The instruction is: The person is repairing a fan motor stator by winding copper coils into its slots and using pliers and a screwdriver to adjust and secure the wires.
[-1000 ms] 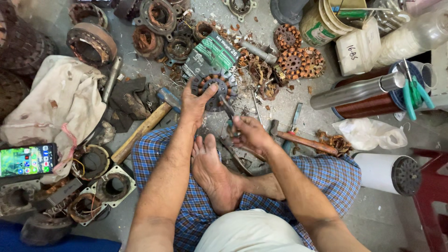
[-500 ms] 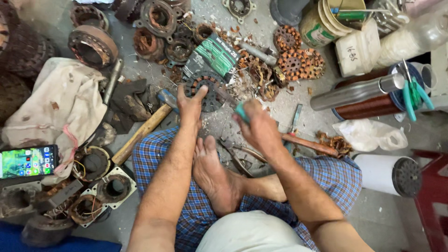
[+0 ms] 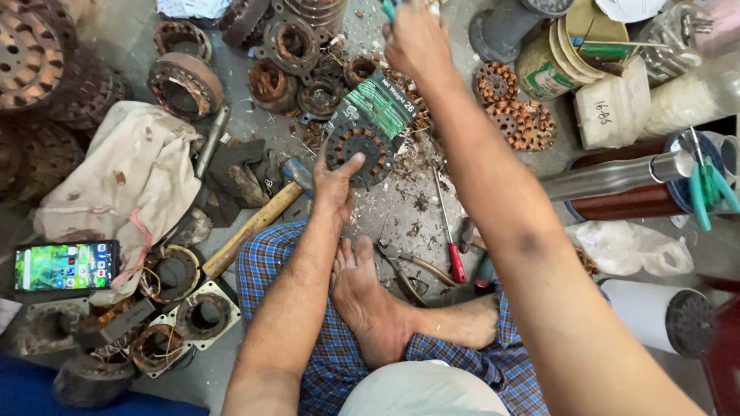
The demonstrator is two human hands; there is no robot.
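My left hand [image 3: 335,189] rests on the floor with its fingers gripping the rim of a dark round motor stator [image 3: 358,150]. My right hand [image 3: 416,42] is raised far forward at the top of the view, closed on a small green-handled tool [image 3: 389,8] whose tip is cut off by the frame edge. A flat pack of green wire [image 3: 378,108] lies just behind the stator. Below my forearms are my bare foot and checked cloth wrap.
A wooden-handled hammer [image 3: 254,223] lies left of my hand, a red-handled screwdriver [image 3: 451,243] and pliers [image 3: 408,266] right of it. Old stators and coils crowd the floor beyond. Left: a dirty cloth [image 3: 116,177] and a lit phone [image 3: 65,266]. Right: a metal tube [image 3: 617,177] and tubs.
My right hand picked up the green-handled tool from the floor by my foot and lifted it forward, past the stator. My left hand stayed on the stator.
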